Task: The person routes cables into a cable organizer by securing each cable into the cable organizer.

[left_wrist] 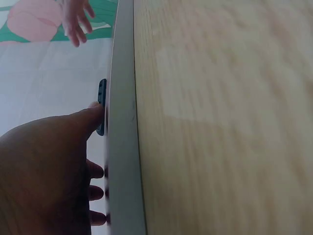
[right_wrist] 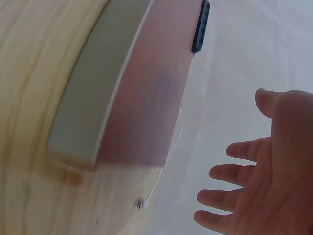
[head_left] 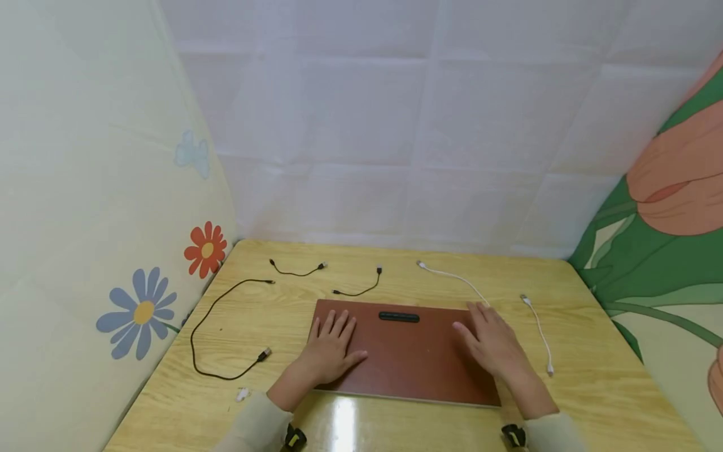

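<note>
A flat reddish-brown box-like board (head_left: 412, 364) with a pale side lies on the wooden table in the head view. Near the middle of its far edge sits a small black notched strip (head_left: 398, 317). My left hand (head_left: 330, 355) rests on the board's left part, fingers spread and straight. In the left wrist view its thumb overlaps the strip (left_wrist: 101, 90). Over the board's right end is my right hand (head_left: 496, 344), fingers extended. The right wrist view shows that hand (right_wrist: 274, 166) apart from the board's surface, holding nothing.
Behind the board lie two short black cables (head_left: 296, 274) and a white cable (head_left: 452, 275). A longer black cable (head_left: 263, 355) curves on the left, near a small white scrap (head_left: 243, 394). Another white cable (head_left: 540, 333) lies right. Printed cloth (head_left: 141, 188) and white cloth (head_left: 367, 125) surround the table.
</note>
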Tool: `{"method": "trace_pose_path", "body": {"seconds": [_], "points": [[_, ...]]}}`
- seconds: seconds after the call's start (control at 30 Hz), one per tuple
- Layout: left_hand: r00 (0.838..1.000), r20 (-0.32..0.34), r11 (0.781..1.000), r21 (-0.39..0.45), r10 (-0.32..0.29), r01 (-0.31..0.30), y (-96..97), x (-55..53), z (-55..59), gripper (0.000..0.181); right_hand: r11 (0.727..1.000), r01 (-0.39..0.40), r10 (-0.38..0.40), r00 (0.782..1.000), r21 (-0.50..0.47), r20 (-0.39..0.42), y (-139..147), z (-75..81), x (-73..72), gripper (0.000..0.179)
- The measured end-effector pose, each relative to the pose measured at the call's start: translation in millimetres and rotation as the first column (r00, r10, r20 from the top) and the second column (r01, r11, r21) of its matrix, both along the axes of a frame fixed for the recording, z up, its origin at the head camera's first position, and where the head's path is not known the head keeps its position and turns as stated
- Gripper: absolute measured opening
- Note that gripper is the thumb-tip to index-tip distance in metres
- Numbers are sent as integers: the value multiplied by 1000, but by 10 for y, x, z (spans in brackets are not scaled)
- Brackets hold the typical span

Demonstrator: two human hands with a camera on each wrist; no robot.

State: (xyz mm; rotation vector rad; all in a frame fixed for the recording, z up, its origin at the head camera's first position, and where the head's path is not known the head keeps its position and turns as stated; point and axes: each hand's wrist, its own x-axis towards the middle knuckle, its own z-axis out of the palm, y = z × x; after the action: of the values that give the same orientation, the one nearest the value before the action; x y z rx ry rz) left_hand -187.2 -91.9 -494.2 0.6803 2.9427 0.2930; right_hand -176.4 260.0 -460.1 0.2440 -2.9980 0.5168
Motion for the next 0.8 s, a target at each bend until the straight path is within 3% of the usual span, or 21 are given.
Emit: {"method": "trace_pose_path", "body": {"seconds": [0.27, 0.8], "points": [[1000, 1, 1000, -10, 8, -8, 15, -4, -49, 81, 999, 30, -29, 999, -21, 44, 251, 25, -46, 69], [1000, 2, 995, -104, 1, -1, 41, -9, -4, 82, 997, 66, -62, 993, -30, 102, 621, 63, -174, 68]]}}
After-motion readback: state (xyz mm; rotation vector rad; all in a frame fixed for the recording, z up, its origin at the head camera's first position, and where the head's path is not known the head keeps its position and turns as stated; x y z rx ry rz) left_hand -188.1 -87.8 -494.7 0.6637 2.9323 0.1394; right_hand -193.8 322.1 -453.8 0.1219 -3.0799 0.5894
